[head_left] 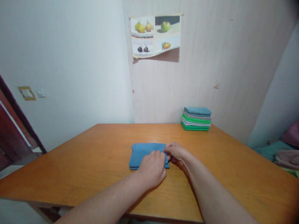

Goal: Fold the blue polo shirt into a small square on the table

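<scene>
A folded blue cloth (144,154) lies flat in the middle of the wooden table, its layers showing along the front edge. My left hand (153,166) rests over the cloth's front right part, fingers curled at its right edge; the fingertips are partly hidden. At that same right side, my right hand (174,151) pinches the cloth's edge between thumb and fingers. Both hands are close together, with a small corner of cloth poking out between them. Another small corner sticks out at the back left.
A neat stack of folded cloths (196,119), blue on top with green, white and checked ones below, stands at the table's back right corner. The wooden table (81,161) meets a wall carrying a fruit poster (167,37). Crumpled fabrics (287,158) lie beyond the right edge.
</scene>
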`<state>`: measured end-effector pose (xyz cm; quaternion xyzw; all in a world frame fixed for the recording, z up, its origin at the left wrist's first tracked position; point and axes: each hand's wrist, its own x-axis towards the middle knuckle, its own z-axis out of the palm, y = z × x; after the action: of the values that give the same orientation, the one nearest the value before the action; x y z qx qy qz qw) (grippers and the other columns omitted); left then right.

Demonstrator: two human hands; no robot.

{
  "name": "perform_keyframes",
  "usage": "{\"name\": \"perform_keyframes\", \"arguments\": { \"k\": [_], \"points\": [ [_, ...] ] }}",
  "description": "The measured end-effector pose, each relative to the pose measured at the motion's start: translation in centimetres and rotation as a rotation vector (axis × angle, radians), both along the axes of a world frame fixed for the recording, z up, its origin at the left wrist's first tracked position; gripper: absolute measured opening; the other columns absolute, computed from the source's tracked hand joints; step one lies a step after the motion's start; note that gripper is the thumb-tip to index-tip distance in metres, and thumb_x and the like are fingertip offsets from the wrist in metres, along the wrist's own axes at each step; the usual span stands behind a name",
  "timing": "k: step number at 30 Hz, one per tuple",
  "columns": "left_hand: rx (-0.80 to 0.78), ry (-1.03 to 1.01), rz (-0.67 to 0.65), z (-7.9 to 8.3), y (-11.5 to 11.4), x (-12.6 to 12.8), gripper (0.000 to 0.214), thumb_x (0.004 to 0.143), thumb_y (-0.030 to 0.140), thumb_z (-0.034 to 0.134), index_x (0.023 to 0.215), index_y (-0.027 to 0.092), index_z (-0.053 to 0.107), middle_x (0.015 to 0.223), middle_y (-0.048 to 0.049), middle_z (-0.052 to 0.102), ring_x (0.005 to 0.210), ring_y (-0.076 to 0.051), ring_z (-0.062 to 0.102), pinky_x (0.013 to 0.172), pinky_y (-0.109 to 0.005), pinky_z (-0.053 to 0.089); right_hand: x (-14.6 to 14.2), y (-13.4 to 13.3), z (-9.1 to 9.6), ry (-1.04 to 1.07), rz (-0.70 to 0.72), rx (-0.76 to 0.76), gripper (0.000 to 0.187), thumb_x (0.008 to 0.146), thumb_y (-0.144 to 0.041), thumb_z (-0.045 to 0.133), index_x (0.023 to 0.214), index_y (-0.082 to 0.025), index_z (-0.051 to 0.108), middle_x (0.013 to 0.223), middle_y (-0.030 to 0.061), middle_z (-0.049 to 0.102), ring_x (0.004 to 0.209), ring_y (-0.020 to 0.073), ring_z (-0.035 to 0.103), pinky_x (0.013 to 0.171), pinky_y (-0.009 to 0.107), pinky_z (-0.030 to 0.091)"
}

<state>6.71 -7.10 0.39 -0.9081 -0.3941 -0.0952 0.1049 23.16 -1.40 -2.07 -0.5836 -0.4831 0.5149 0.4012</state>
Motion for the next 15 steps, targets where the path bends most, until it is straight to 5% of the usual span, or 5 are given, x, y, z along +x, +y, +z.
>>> {"name": "perform_keyframes", "arguments": {
  "k": [7, 12, 15],
  "points": [
    [-0.009, -0.048, 0.032, -0.6, 0.6, -0.1, 0.016, 0.086, 0.019, 0.047, 0.099, 0.019, 0.057, 0.101, -0.0110, 0.065, 0.095, -0.028, 0.061, 0.075, -0.039, 0.051, 0.3, 0.3, -0.1, 0.008, -0.039, 0.030, 0.018, 0.073, -0.018, 0.052, 0.055, -0.019, 0.048, 0.049, 0.0036, 0.059, 0.037, 0.0110, 0.052, 0.031, 0.018, 0.023],
    [-0.016, -0.323, 0.051, 0.5, 2.0, -1.9, 0.015, 0.093, 0.025, 0.044, 0.101, 0.022, 0.057, 0.104, -0.0077, 0.067, 0.097, -0.025, 0.062, 0.079, -0.036, 0.049, 1.0, 1.0, 0.3, -0.063, -0.192, 0.162, 0.008, 0.076, -0.017, 0.048, 0.071, -0.020, 0.053, 0.056, 0.0007, 0.059, 0.044, 0.0118, 0.053, 0.043, 0.021, 0.039],
    [-0.060, -0.557, 0.049, 1.3, 3.1, -3.2, 0.018, 0.097, 0.029, 0.043, 0.106, 0.023, 0.057, 0.106, -0.0065, 0.068, 0.098, -0.023, 0.063, 0.083, -0.036, 0.048, 1.3, 0.9, 1.0, -0.114, -0.247, 0.257, 0.018, 0.077, -0.016, 0.049, 0.092, -0.019, 0.058, 0.078, 0.0047, 0.068, 0.069, 0.0152, 0.064, 0.054, 0.020, 0.045]
  ]
}}
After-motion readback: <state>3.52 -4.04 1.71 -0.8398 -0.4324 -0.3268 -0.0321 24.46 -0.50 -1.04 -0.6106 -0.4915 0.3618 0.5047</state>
